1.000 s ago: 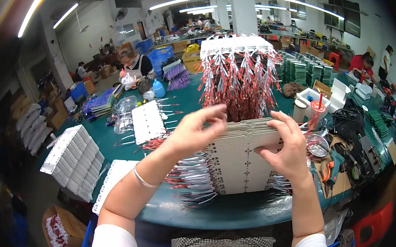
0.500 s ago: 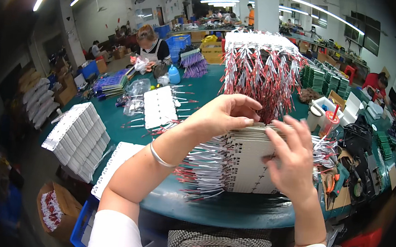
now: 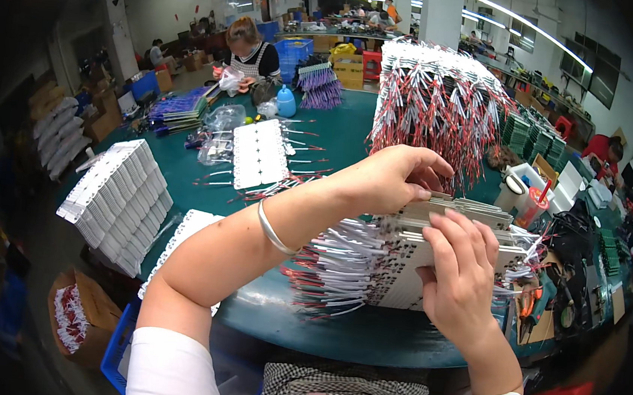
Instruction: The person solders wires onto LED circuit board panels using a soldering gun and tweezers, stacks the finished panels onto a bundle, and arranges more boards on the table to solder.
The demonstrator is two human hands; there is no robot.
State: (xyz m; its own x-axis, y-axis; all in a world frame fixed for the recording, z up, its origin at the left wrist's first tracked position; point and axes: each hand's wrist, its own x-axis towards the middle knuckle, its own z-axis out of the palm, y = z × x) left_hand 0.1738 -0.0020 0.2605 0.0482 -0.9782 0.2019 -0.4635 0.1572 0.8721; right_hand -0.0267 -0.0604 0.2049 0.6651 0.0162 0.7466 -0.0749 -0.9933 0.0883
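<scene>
Both hands gripped a thick stack of white perforated cards bristling with red and white wires (image 3: 409,262) at the near edge of the round green table (image 3: 337,135), the left hand (image 3: 393,178) curled over its top and the right hand (image 3: 460,274) pressing its front.

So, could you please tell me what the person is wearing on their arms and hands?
Both hands are bare, with no gloves or rings to be seen. The left hand has a thin silver bangle on the wrist. Short white sleeves cover the upper arms, leaving both forearms uncovered. The right hand shows no wristwear.
</scene>
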